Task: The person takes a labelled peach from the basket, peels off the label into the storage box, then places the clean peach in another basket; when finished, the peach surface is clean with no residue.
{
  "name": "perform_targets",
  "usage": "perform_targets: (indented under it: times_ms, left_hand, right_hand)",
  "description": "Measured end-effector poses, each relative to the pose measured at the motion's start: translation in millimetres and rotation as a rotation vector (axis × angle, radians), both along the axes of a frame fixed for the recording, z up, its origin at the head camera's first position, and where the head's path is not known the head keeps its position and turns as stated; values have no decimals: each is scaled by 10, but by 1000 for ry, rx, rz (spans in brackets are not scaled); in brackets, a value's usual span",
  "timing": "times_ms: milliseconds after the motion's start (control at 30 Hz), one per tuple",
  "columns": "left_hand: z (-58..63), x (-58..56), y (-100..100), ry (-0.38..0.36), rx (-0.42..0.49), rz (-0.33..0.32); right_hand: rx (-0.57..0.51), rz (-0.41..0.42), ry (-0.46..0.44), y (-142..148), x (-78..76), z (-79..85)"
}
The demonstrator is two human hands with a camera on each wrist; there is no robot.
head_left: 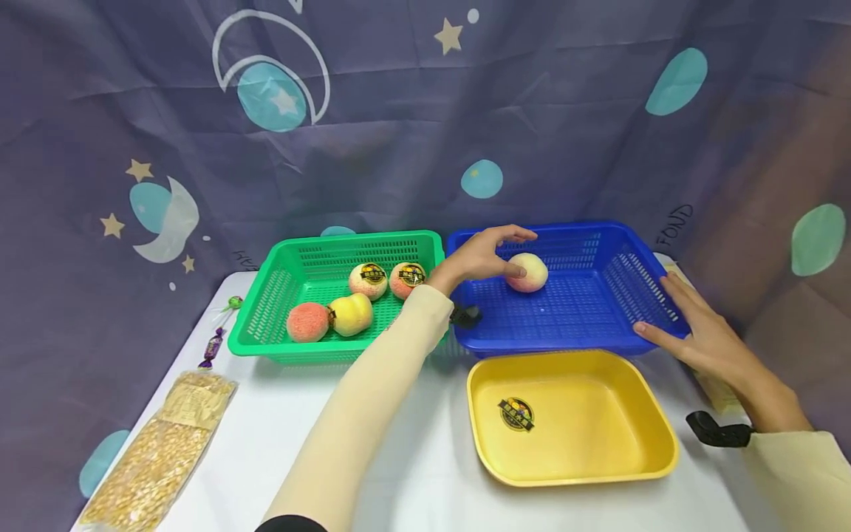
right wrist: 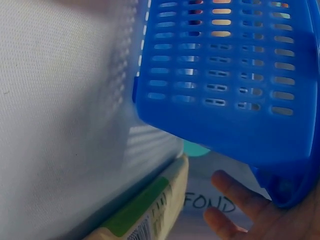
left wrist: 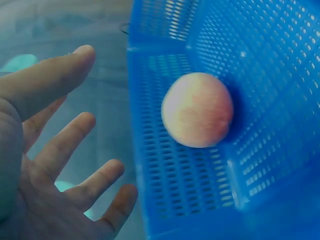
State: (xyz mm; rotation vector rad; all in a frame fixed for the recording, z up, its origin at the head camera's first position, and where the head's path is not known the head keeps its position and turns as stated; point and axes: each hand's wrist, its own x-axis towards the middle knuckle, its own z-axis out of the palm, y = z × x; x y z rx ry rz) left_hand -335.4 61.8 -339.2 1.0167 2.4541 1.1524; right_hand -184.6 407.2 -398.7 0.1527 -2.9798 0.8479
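Observation:
A pale pink peach (head_left: 530, 273) rests inside the blue basket (head_left: 565, 343), toward its back left. Over the basket's left part reaches my left hand (head_left: 484, 255), fingers spread and holding nothing. The left wrist view shows a gap between that hand (left wrist: 65, 165) and the peach (left wrist: 197, 110). At the basket's right end is my right hand (head_left: 711, 340), its thumb near the front corner and its fingers along the outer side of the right rim. From the right wrist, two extended fingers (right wrist: 242, 195) of it show close to the rim; its thumb is hidden there.
Left of the blue basket stands a green basket (head_left: 266, 346) with several peach-like fruits. A yellow tray (head_left: 585, 436) with a loose round sticker lies in front. A bag of yellow kernels (head_left: 159, 451) and wrapped candy (head_left: 213, 347) lie far left; a package (right wrist: 155, 205) stands right.

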Motion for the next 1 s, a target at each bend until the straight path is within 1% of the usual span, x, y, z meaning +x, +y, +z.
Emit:
perform_targets:
  times_ms: [100,167,233,333,500,567,633,700,800,867,900,1000]
  left_hand:
    - [73,106,-163,39,33,-23]
    - [115,187,-301,57,64,-23]
    - [141,269,-452,56,93,-3]
    - [146,382,-684,49,121,43]
    - [88,532,-1047,36,138,111]
    - [61,582,-1173,14,152,141]
    - [28,625,-1290,-27,180,176]
    - [-4,663,-1410,-38,193,211]
    - [-48,712,-1599,0,187,253]
    - [-74,752,-1731,55,167,280]
    - [-88,776,-1797,68,162,301]
    - [-144,860,-1985,61,164,359]
  right_hand:
    - [1,-4,-5,4,-1,-9]
    - [1,-4,-6,3,-6,-14]
    - [1,-2,-3,2,-10,-18]
    - [0,1,4,2,-14,-24]
    - [-8,3,9,12,-6,-26]
    - [-9,2,6,19,0,-21]
    - [-13,2,6,23,5,-18]
    - [-15,5,3,20,6,-15]
    - [-19,11,-6,8,1,-7]
    - [-19,19,-8,3,-3,2]
    - [-22,22,-9,1,-5,7]
    - [-27,27,-13,6,-4,11]
